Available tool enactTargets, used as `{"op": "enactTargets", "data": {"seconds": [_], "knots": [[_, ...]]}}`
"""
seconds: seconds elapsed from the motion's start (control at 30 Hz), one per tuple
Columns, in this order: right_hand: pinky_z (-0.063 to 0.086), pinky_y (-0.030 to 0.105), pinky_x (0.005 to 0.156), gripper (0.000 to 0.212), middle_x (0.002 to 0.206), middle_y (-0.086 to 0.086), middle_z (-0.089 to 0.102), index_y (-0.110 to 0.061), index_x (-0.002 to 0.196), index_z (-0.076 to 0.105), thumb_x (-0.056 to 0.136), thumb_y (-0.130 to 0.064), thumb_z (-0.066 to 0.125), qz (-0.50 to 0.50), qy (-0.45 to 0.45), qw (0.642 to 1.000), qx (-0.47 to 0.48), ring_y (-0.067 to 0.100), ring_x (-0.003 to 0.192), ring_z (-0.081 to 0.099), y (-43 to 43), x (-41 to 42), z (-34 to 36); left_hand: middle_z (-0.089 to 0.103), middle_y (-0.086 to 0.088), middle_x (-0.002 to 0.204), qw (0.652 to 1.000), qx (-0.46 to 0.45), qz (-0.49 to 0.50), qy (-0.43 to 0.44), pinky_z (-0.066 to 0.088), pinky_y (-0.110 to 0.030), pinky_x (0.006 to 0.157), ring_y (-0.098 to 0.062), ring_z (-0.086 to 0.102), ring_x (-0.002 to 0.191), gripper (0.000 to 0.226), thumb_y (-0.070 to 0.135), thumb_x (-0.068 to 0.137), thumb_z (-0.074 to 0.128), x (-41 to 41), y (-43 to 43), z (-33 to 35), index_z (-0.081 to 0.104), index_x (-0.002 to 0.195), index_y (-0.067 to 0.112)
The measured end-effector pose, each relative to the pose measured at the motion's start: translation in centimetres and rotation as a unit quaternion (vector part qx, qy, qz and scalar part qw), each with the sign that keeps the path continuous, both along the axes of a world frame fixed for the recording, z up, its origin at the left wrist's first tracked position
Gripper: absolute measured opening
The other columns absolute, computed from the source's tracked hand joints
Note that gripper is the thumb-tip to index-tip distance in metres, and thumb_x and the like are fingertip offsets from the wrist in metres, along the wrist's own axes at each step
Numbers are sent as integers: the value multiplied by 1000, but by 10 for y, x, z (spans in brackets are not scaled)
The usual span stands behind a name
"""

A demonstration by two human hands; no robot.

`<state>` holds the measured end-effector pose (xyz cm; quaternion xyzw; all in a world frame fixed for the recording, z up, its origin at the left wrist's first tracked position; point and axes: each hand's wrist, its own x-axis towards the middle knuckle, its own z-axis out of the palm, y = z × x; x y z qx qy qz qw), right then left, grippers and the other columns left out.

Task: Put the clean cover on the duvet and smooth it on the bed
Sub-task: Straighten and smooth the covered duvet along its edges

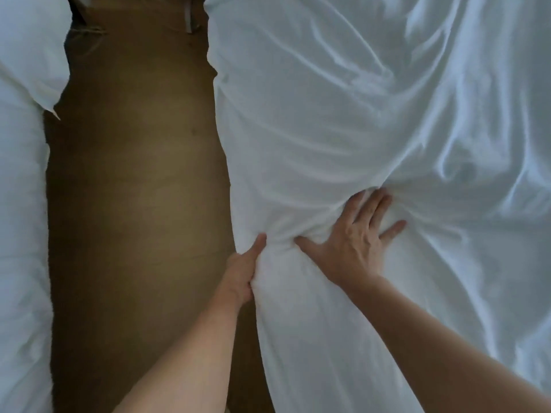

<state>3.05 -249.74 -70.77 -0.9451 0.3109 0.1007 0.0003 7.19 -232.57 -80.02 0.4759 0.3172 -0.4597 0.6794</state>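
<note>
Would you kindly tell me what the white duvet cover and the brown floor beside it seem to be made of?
The white creased duvet cover looks like woven cotton or a cotton blend, faintly glossy: its soft folds catch light. The brown floor strip looks like matte short-pile carpet, fuzzy at its edges, though blur leaves that open.

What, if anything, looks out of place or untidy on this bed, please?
The white duvet cover is heavily creased, with folds bunched between the left hand, gripping its edge, and the right hand, pressing flat on it.

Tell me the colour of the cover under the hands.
The cover is plain white; head view shows it.
</note>
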Motion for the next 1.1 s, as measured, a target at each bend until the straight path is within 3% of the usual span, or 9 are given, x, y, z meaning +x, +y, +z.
{"op": "enactTargets", "data": {"seconds": [0.1,0.2,0.27,0.33,0.47,0.63,0.77,0.97,1.1], "knots": [[6,79,110,147,163,28,-3,-6,153,-15,57,-99,45,-19,7,1000,6,43,152,-5,-3,47,5,73,-12,119,998,-35,-24,54,48,-48,106,-28,70,111,72,56,76,79,3,13,-3,67,128,9],[7,77,112,151,163,28,-4,-8,152,-22,54,-102,43,-39,18,999,5,43,152,-5,0,84,6,67,-12,131,990,-137,-4,15,43,-47,111,-28,64,122,71,67,85,62,75,1,4,63,135,16],[8,75,113,150,163,28,-4,-8,153,-21,55,-103,41,-41,15,999,-4,43,152,-4,2,97,6,67,-13,130,988,-157,-15,-2,44,-47,110,-30,64,122,76,65,78,72,123,-13,11,63,135,15],[6,74,115,150,164,26,-5,-7,153,-19,55,-105,38,-37,19,999,-8,41,153,-6,0,112,7,70,-13,125,990,-133,-51,8,48,-46,107,-29,67,117,80,56,70,84,137,-18,7,64,133,12],[3,71,116,145,165,23,-8,-5,154,-18,59,-101,36,-37,20,999,3,39,153,-7,-13,156,8,73,-12,119,993,-85,-70,41,52,-43,100,-27,70,111,59,41,81,77,137,-5,5,66,129,8],[-1,69,117,149,162,27,-5,0,153,-18,57,-101,35,-35,1,999,13,43,151,-7,-27,227,5,69,-15,127,989,-145,-35,-24,46,-48,108,-30,66,118,67,59,84,66,254,-34,16,65,131,12],[-4,69,117,149,161,31,-8,-4,153,-23,57,-102,34,-37,-7,998,41,45,151,-9,-47,283,9,71,-10,124,990,-62,-86,-90,52,-41,95,-24,68,116,58,48,84,73,305,-49,13,66,130,14],[0,77,111,151,159,34,-8,-8,153,-20,51,-105,36,-72,-13,992,104,50,148,-9,-94,413,21,72,-14,122,997,-54,-45,25,52,-47,95,-29,70,110,59,54,84,68,340,-61,11,67,126,12],[-1,79,109,151,159,28,-4,-1,152,-15,53,-106,27,-46,-1,995,91,51,147,-9,-104,456,16,72,-10,122,995,-39,-34,-88,52,-43,97,-24,70,111,68,71,81,61,474,-103,30,68,126,20]]}}
